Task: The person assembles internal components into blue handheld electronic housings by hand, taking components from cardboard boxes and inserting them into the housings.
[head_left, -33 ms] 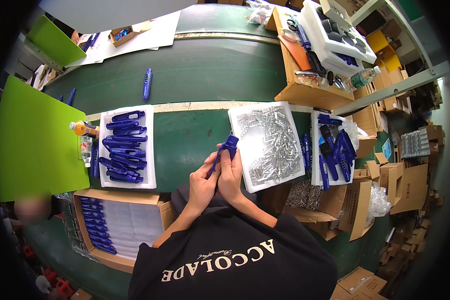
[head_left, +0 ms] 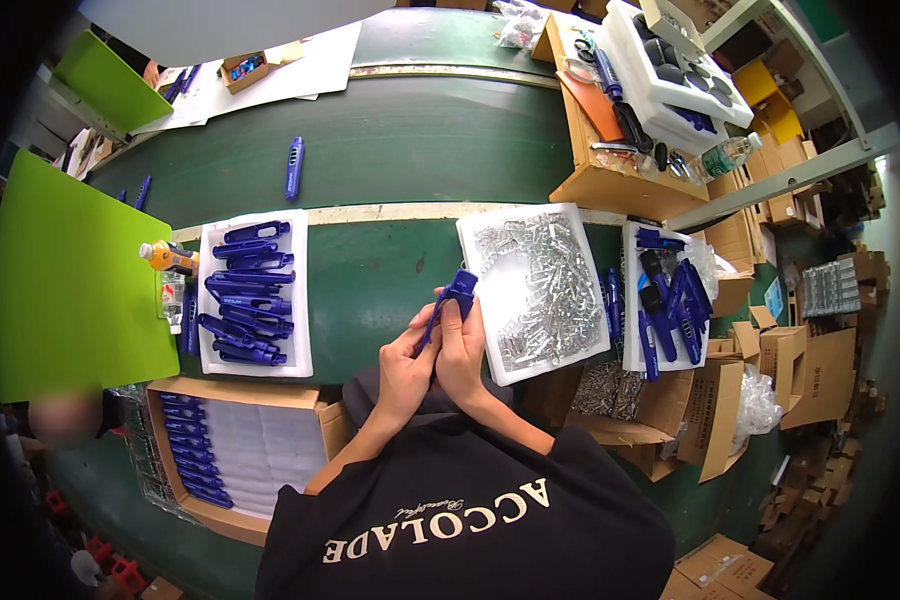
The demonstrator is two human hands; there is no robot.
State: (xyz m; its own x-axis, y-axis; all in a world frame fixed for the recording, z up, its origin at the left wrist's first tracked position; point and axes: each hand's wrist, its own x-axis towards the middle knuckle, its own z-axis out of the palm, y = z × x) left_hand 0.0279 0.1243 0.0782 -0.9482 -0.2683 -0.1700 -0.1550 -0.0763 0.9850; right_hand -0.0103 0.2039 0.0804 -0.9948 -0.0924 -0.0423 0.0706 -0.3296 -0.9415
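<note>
Both my hands hold one blue plastic casing [head_left: 459, 287] upright in front of my chest. My left hand [head_left: 403, 368] wraps round its lower left side, and my right hand [head_left: 461, 350] grips it from the right with the thumb on its face. My fingers cover its lower part. Just right of the hands lies a white foam tray [head_left: 507, 288] with a heap of small shiny metal-looking pieces [head_left: 555, 290]. To the left, another white foam tray [head_left: 301, 340] carries a stack of blue casings [head_left: 250, 301] with oblong openings.
A third foam tray [head_left: 632, 352] with blue and black parts stands farther right. Below left is a cardboard box [head_left: 242, 522] with rows of blue casings. A single casing [head_left: 294, 168] lies on the green belt [head_left: 420, 140]. Bottles [head_left: 173, 258] stand beside a green panel [head_left: 70, 290].
</note>
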